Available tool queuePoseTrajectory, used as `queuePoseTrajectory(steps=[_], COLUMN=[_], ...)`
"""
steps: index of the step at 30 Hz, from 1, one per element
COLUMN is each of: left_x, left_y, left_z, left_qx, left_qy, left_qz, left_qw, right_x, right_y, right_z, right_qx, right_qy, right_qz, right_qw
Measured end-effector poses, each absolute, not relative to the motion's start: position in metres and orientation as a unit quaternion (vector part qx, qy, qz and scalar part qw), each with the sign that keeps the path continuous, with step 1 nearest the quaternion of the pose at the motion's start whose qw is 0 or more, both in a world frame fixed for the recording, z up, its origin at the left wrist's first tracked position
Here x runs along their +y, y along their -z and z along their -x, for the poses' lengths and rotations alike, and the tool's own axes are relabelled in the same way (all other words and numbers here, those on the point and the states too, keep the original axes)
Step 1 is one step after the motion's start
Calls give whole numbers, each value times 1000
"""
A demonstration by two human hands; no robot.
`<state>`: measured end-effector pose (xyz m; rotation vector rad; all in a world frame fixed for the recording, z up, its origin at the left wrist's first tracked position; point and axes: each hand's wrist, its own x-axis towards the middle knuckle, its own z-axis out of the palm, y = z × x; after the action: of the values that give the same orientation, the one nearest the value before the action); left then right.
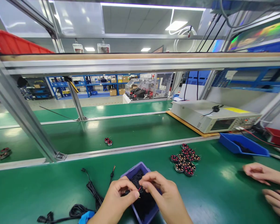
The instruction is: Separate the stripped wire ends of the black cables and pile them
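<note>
A: Where is the small red wire (139, 188) now?
B: It is in the narrow space between the two hands, at the fingertips. It lies above the purple bin (133, 170), not resting in it.
A: How do the fingers of the left hand (121, 196) stand?
B: The thumb and the first finger are pressed together, and they grip the wire from its left side. A black piece shows partly inside the curled fingers; I cannot tell its whole shape.
A: And the right hand (163, 190)?
B: Its thumb and first finger are also closed in a pinch, on the other side of the wire. The exact contact is small to see. The other fingers are bent.
A: What is inside the bin?
B: Black cords (137, 178), in a pile, partly hidden by the hands.
A: And around it?
B: To the left, some black cables (93, 191) lie in loops on the green table (214, 193). To the right, near the bin but apart from it, there is a group of round motors (186, 160). Farther right, the hands of a co-worker (262, 172) are over the table, near a blue tray (231, 144).
</note>
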<state>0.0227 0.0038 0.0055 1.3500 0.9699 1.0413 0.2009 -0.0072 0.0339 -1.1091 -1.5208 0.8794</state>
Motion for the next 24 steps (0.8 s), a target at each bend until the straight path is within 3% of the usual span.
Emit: queuePoseTrajectory(steps=[8, 17, 24], left_x=[6, 3, 1], left_y=[-5, -10, -6], left_z=[-19, -25, -18], left_qx=[410, 402, 371], left_qy=[-412, -471, -438], left_qz=[-578, -541, -523], left_qw=[573, 569, 629], right_x=[-6, -7, -3], right_y=[-31, -38, -37], right_z=[-198, -206, -201], right_qx=[-685, -778, -754], right_qy=[-304, -209, -275], right_qz=[447, 404, 440], right_qw=[489, 433, 403])
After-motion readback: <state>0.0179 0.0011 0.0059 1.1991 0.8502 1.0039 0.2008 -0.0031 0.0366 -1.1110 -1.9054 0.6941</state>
